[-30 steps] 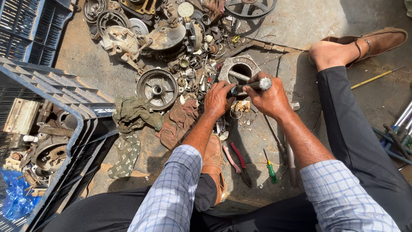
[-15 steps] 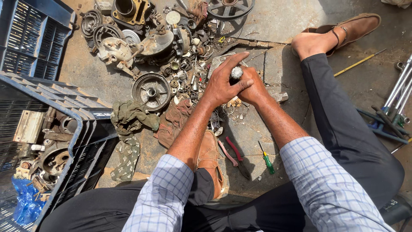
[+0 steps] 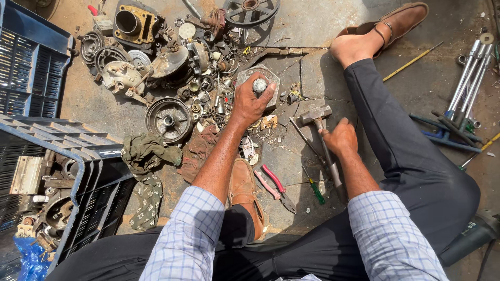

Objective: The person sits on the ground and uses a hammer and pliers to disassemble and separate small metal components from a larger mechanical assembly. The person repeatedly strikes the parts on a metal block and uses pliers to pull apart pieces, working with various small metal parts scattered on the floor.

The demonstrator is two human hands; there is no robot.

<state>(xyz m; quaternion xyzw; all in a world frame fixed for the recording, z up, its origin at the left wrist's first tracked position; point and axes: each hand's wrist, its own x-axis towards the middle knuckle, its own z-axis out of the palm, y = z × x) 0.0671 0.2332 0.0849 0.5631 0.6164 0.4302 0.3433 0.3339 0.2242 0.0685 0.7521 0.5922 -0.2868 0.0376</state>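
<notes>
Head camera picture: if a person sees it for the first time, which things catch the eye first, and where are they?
First, the left hand at the centre, closed over a small grey toothed metal part above a flat grey metal housing. Beside it the right hand rests on the handle of a steel-headed hammer lying on the concrete floor. To the upper left spreads a heap of rusty engine parts, with a round ribbed metal drum nearest the person.

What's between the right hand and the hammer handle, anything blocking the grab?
Nothing visible. The right hand already sits on the hammer handle, just below its head, which lies on the concrete floor. The green screwdriver and red-handled pliers lie nearer the body, clear of the handle. The left hand grips a round metal part apart from it.
</notes>
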